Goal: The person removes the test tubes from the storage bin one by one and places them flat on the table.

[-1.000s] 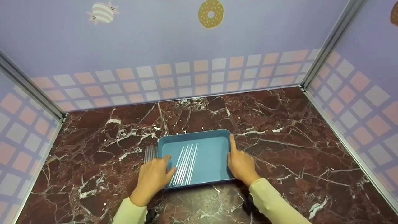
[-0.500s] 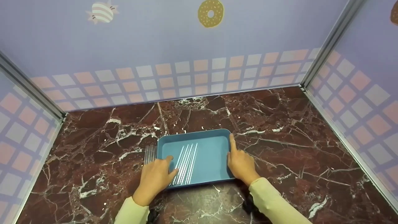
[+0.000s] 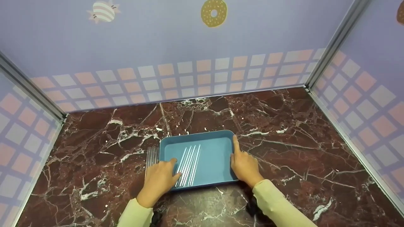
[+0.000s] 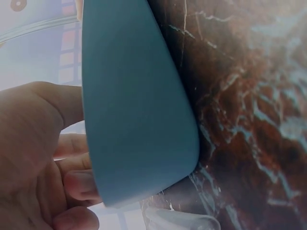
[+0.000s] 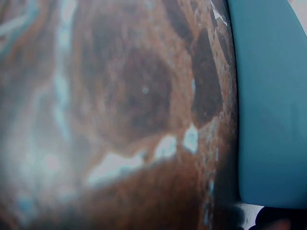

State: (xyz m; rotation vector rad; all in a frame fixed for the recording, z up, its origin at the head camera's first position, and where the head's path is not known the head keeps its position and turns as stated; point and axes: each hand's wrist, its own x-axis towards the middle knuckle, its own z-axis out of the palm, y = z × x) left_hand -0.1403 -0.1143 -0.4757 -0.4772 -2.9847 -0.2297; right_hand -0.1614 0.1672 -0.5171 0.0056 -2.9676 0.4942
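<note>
A shallow blue tray [image 3: 211,160] lies on the marble-patterned surface. Several thin clear rods, like straws [image 3: 192,154], lie slanted in its left half. My left hand [image 3: 160,176] reaches over the tray's left wall, index finger and thumb stretched out inside, the thumb right at the near ends of the straws. From the left wrist, the outer tray wall [image 4: 129,110] hides the fingertips, and the lower fingers [image 4: 79,184] are loosely bent. At the right wall, my right hand [image 3: 245,167] holds the tray, its index finger lying straight along the rim.
More clear tubes [image 3: 152,156] lie side by side on the surface just left of the tray, partly behind the left hand. Purple walls with pink and white squares [image 3: 186,80] enclose the back and both sides. Metal corner posts [image 3: 334,44] stand between the panels.
My left hand has shifted slightly right and forward, its thumb further over the straws. The leftmost straws' near ends appear a little further right. The right hand has stayed put.
</note>
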